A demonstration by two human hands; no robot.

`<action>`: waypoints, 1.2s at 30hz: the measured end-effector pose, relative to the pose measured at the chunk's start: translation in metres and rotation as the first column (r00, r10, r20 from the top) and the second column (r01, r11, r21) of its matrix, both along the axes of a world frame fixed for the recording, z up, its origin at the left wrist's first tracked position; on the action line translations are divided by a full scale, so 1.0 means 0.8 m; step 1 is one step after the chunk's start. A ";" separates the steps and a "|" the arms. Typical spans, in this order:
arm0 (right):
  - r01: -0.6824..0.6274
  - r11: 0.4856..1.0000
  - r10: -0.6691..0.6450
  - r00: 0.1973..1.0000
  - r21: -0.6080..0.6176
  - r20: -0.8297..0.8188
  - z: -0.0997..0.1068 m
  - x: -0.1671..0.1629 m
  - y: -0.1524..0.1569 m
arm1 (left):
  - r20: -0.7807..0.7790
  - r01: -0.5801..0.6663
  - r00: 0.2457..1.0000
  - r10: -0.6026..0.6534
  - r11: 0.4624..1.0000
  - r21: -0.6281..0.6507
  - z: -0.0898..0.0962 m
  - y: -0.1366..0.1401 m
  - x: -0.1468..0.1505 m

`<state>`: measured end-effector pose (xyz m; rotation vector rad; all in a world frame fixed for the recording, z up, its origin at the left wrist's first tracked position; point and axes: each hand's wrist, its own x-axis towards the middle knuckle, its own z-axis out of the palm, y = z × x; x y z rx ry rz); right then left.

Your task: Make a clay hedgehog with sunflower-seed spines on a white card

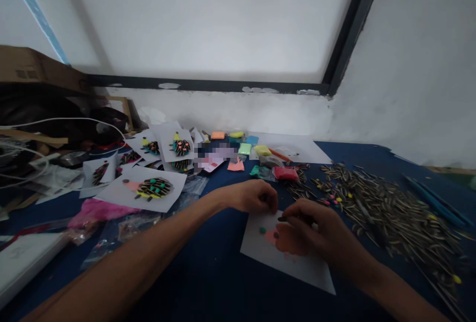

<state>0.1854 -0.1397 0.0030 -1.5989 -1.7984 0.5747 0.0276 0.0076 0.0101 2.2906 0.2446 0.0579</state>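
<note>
A white sheet of paper lies on the blue table, bearing a flat orange and pink clay hedgehog with a green nose. Over the sheet's right part, my right hand is closed, thumb and fingertips pinching a small dark piece that looks like a sunflower seed. My left hand hovers at the paper's far edge with its fingers curled together; whatever is between them is hidden. The right hand covers part of the clay shape.
A wide heap of striped sunflower seeds spreads at the right. Several clay packets, including a red one, lie at the back. At the left are sheets with seed-covered hedgehogs, a pink bag and a white box.
</note>
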 end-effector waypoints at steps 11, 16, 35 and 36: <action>0.074 0.994 -0.064 0.992 0.082 -0.113 -0.009 -0.002 -0.005 | -0.076 0.001 0.997 -0.003 1.000 -0.027 0.009 -0.004 -0.001; 0.014 0.997 -0.008 0.997 0.081 -0.075 -0.012 -0.006 -0.006 | -0.071 0.005 0.997 -0.008 0.999 -0.042 0.011 -0.004 -0.004; -0.047 0.995 0.046 0.999 0.085 0.013 -0.013 -0.006 -0.007 | -0.046 0.019 0.999 -0.023 0.995 -0.094 0.006 0.004 -0.002; -0.047 0.995 0.046 0.999 0.084 0.014 -0.012 -0.006 -0.007 | -0.047 0.018 0.999 -0.023 0.995 -0.096 0.006 0.004 -0.002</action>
